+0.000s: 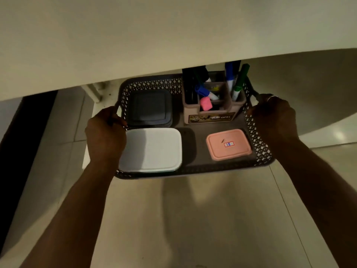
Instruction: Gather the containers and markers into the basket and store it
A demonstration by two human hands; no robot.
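A: The left hand and right hand curl round the basket by its handles, so it hangs between them.

B: Risky. Just beyond the right hand, the tall markers could catch the tabletop and topple.

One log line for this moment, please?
basket: carried, far end under white surface | left hand, right hand: grip handles | inside: three containers, markers
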